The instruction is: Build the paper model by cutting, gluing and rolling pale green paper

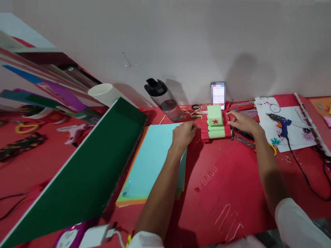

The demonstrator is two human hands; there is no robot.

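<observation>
A small paper tank (216, 125), light green with red pleated sides and a red star on top, stands on the red table (227, 179) near the wall. My left hand (184, 135) rests just left of the model with fingers curled, over the corner of a light blue paper sheet (152, 158). My right hand (241, 122) touches the model's right side with its fingers spread. Neither hand lifts the model.
A stack of coloured sheets lies under the blue one. A big dark green board (85, 179) slants at the left. A dark-capped bottle (164, 100), a phone (218, 93) against the wall, scissors (244, 141), and a blue glue gun (280, 124) with its cord on white paper lie around.
</observation>
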